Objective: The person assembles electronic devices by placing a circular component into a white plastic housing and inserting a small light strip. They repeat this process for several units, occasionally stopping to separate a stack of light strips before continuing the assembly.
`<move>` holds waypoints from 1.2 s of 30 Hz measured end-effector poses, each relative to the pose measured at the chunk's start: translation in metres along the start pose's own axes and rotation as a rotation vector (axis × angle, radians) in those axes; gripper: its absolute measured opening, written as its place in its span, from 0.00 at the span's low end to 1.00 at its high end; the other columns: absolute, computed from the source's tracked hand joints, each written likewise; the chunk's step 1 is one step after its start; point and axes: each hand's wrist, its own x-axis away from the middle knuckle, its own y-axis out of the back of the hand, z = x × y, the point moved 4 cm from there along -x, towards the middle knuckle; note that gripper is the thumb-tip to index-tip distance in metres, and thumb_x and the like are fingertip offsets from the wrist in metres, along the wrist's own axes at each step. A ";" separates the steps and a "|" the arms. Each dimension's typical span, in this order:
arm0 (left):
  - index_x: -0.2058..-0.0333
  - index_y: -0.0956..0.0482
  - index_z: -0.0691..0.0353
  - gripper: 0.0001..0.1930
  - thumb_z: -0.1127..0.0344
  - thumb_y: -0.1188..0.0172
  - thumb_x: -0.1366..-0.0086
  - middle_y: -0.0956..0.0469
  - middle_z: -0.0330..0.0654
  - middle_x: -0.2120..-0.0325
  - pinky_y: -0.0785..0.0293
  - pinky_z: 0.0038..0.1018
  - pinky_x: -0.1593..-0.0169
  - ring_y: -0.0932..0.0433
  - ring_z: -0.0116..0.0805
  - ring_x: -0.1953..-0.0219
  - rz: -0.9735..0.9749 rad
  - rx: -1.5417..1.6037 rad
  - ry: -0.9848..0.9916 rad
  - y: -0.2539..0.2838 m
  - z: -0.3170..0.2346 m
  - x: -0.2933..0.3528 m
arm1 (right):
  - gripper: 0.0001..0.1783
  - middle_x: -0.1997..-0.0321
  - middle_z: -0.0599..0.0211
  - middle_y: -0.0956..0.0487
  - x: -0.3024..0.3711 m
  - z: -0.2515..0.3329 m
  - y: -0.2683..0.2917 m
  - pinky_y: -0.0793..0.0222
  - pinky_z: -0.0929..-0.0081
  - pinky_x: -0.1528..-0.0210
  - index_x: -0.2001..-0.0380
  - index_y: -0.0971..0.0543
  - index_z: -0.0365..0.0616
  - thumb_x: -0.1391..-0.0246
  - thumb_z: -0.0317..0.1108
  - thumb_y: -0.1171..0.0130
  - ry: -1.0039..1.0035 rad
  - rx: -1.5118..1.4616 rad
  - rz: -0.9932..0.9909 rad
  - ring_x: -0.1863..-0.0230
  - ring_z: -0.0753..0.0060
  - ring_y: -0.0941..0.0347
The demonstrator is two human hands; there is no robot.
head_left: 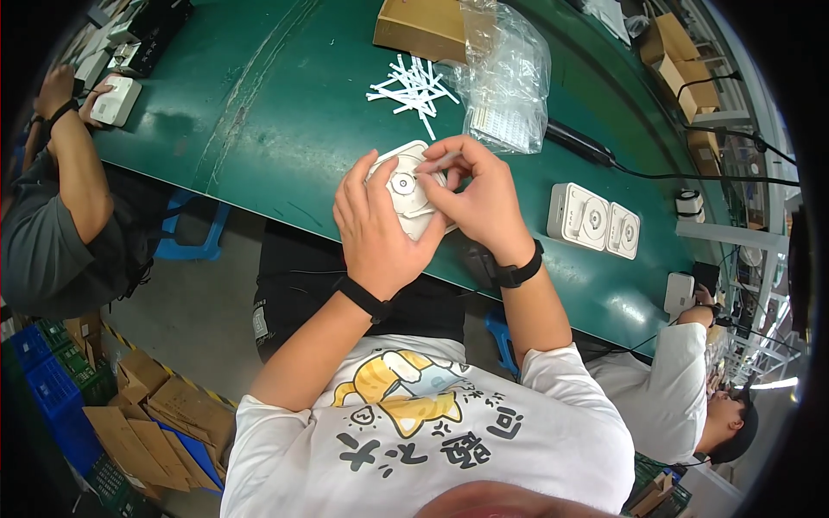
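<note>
A white, rounded-square plastic housing [413,223] with a round hub in its middle rests at the near edge of the green table. My left hand [377,226] lies over its left side, fingers stretched across the top and thumb along the near side, gripping it. Over the housing's right side, my right hand [473,192] pinches a thin pale strip [442,162] between thumb and fingers. The strip's lower end is near the hub; whether it touches cannot be made out. Beyond the housing lies a loose pile of white strips [414,86].
Behind are an open cardboard box [420,28] and a clear plastic bag [509,82] with white pieces. Two similar white housings [580,216] stand at right, near a black cylindrical tool [577,142] with a cable. Co-workers handle white units at left [116,101] and right [680,293].
</note>
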 end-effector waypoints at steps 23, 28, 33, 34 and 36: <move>0.61 0.08 0.62 0.08 0.69 0.18 0.34 0.10 0.49 0.42 0.19 0.43 0.34 0.14 0.53 0.38 0.272 0.346 0.032 0.056 0.049 -0.044 | 0.19 0.62 0.69 0.09 0.001 0.009 -0.008 0.24 0.69 0.62 0.50 0.06 0.47 0.42 0.19 0.33 0.405 0.277 0.039 0.66 0.69 0.23; 0.58 0.08 0.60 0.13 0.65 0.15 0.38 0.11 0.49 0.39 0.21 0.48 0.31 0.17 0.58 0.31 0.270 0.294 -0.160 0.059 0.032 -0.033 | 0.21 0.62 0.69 0.09 0.000 0.008 -0.007 0.23 0.66 0.58 0.50 0.06 0.48 0.44 0.18 0.33 0.402 0.280 0.084 0.65 0.65 0.21; 0.41 0.15 0.58 0.32 0.59 0.11 0.42 0.14 0.50 0.34 0.27 0.54 0.25 0.24 0.64 0.22 0.257 0.252 -0.265 0.055 0.025 -0.016 | 0.17 0.63 0.68 0.11 0.002 0.010 -0.010 0.23 0.63 0.53 0.54 0.09 0.47 0.46 0.20 0.31 0.499 0.343 0.092 0.64 0.60 0.21; 0.36 0.17 0.58 0.39 0.58 0.10 0.44 0.16 0.51 0.32 0.29 0.55 0.24 0.26 0.65 0.21 0.250 0.236 -0.254 0.054 0.023 -0.014 | 0.15 0.62 0.68 0.11 0.003 0.010 -0.009 0.24 0.62 0.52 0.56 0.10 0.47 0.46 0.22 0.30 0.479 0.348 0.100 0.63 0.58 0.21; 0.32 0.22 0.58 0.44 0.58 0.10 0.44 0.18 0.51 0.31 0.30 0.55 0.23 0.27 0.65 0.20 0.236 0.215 -0.258 0.044 0.024 -0.008 | 0.13 0.61 0.67 0.11 0.004 0.013 -0.009 0.24 0.61 0.51 0.57 0.11 0.47 0.47 0.24 0.28 0.459 0.352 0.107 0.62 0.56 0.20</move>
